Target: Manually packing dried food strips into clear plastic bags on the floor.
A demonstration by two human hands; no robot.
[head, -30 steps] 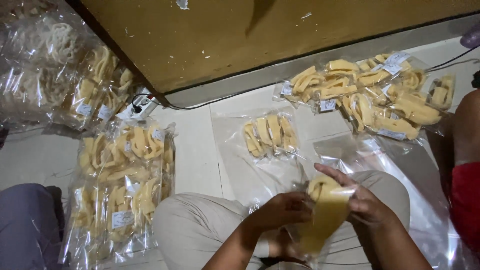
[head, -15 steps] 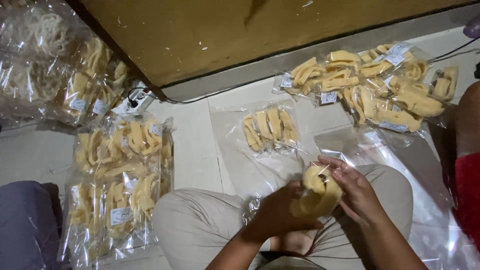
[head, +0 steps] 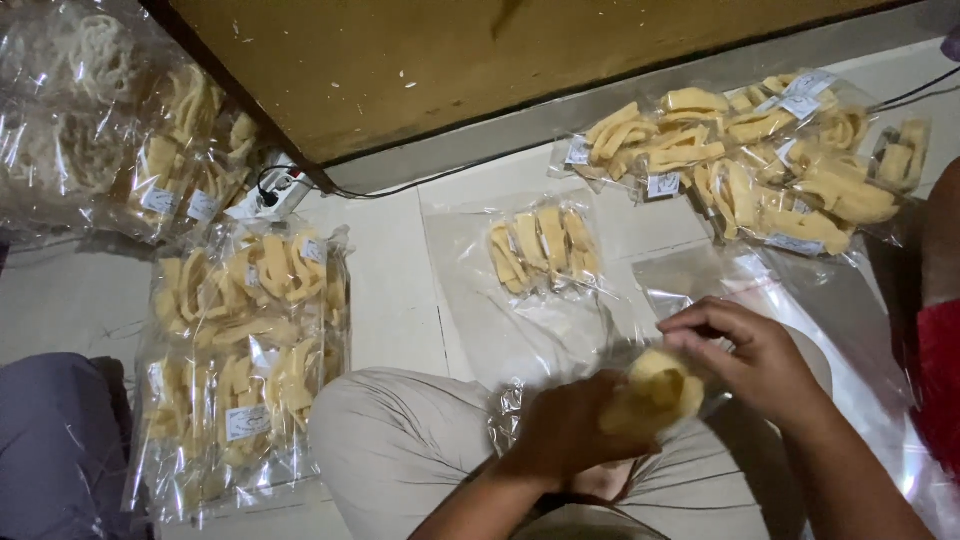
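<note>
Both my hands meet over my lap around one clear plastic bag of yellow cracker strips (head: 655, 395). My left hand (head: 565, 430) grips the bag from below and the left. My right hand (head: 750, 355) curls over its top from the right, fingers bent on the plastic. The bag is blurred, and its lower part is hidden behind my left hand. I sit cross-legged in beige trousers (head: 400, 450).
A flat clear bag with several yellow strips (head: 540, 250) lies on the white tiled floor ahead. Filled packets are stacked at left (head: 245, 340), far left (head: 190, 150) and upper right (head: 760, 160). Loose plastic sheet (head: 830, 300) lies at right. A wooden door (head: 450, 60) stands beyond, a power strip (head: 270, 195) by it.
The yellow bag has gone from hanging long between my hands to being bunched short. My hands have closed in around it and the right hand now covers its top.
</note>
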